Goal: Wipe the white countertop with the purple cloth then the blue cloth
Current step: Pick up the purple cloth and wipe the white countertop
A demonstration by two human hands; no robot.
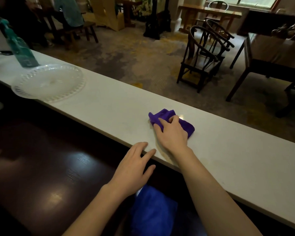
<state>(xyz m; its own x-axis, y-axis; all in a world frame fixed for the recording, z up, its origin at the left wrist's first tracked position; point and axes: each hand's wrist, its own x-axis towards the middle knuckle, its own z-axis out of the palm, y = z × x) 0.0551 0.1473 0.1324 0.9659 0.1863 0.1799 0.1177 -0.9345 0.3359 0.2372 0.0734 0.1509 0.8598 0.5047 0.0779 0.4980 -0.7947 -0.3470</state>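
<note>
A long white countertop [109,106] runs from the far left to the near right. On it lies a bunched purple cloth [163,115], and my right hand [171,133] presses down on it with fingers curled into the fabric. My left hand [134,166] rests flat on the counter's near edge, fingers spread, holding nothing. A blue cloth [153,212] lies below the counter on the dark lower surface, between my forearms, partly hidden by my left wrist.
A clear plastic plate [48,82] sits on the counter at the left, overhanging the near edge. Behind it stands a teal bottle [20,46]. A dark glossy wooden surface [41,167] lies below the counter. Wooden chairs [204,55] and tables stand beyond.
</note>
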